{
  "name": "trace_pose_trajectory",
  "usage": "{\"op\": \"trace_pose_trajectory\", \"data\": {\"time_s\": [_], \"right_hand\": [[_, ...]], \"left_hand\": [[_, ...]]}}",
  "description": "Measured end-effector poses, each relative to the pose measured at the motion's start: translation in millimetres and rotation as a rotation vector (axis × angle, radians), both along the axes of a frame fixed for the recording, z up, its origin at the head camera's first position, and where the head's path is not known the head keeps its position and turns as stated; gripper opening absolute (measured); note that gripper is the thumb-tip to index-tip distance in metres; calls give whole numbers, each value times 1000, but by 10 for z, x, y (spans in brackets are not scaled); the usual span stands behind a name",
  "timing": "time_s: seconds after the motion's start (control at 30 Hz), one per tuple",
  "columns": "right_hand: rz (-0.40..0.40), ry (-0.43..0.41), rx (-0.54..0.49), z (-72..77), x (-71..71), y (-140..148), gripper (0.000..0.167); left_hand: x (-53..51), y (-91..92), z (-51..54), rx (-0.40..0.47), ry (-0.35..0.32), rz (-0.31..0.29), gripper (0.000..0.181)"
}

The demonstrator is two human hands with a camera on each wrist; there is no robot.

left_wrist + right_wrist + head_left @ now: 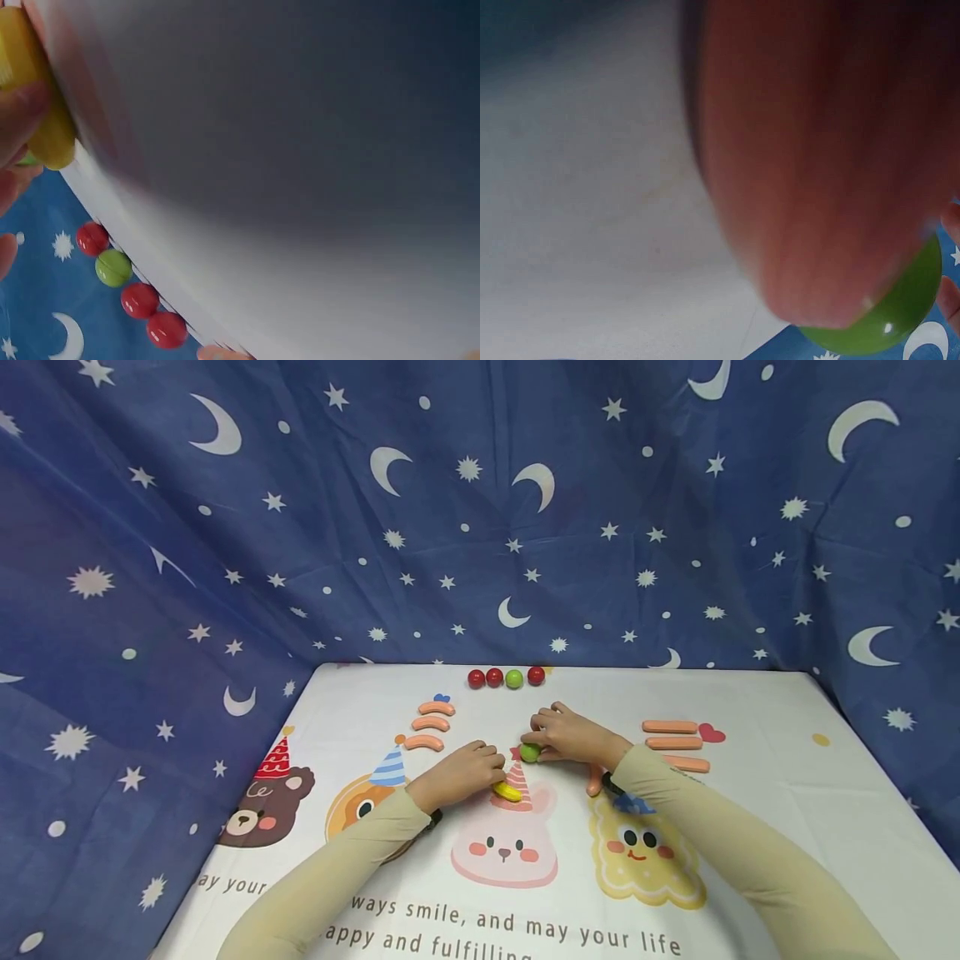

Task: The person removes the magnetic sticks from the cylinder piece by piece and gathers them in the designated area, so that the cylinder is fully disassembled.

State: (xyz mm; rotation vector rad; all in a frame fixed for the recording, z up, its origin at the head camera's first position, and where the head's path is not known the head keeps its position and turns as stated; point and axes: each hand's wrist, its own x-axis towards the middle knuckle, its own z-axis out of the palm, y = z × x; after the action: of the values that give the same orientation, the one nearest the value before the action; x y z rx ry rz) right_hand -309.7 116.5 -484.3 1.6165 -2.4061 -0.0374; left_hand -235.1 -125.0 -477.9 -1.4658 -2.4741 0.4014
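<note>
Near the middle of the white table (780,810), my left hand (463,774) pinches a long yellow toy piece (507,791) with rounded ends. The thumb lies across this yellow piece (52,139) in the left wrist view; the other fingers are partly cut off by the frame. Farther back and to the right, my right hand (567,735) holds a glossy green ball (530,752) from above with curled fingers. In the right wrist view, blurred skin covers much of the green ball (900,315).
Red balls (476,679) and one green ball (513,679) line the back edge. Curved toy sausages (431,724) lie left; straight ones (673,743) lie right, one partly behind the right forearm. Another sausage (594,780) shows beside the right wrist. A starry blue cloth (450,527) hangs behind.
</note>
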Motion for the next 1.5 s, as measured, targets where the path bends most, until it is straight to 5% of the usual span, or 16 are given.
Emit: {"op": "trace_pose_trajectory", "data": {"time_s": [0.37,0.7,1.0,1.33,1.5], "right_hand": [[-4,-43,15,12,10,-1,34],[-17,-47,16,-12,0,-1,36],[-7,-31,-10,0,5,-5,35],[-14,-64,-7,11,8,-2,35],[1,-40,-23,-4,-1,-4,35]], "left_hand": [[39,-390,11,139,-69,164,7],[18,-516,-8,166,-96,164,18],[43,-487,18,126,-103,70,11],[24,-378,25,55,-27,-87,29],[14,-290,33,-10,33,-199,24]]}}
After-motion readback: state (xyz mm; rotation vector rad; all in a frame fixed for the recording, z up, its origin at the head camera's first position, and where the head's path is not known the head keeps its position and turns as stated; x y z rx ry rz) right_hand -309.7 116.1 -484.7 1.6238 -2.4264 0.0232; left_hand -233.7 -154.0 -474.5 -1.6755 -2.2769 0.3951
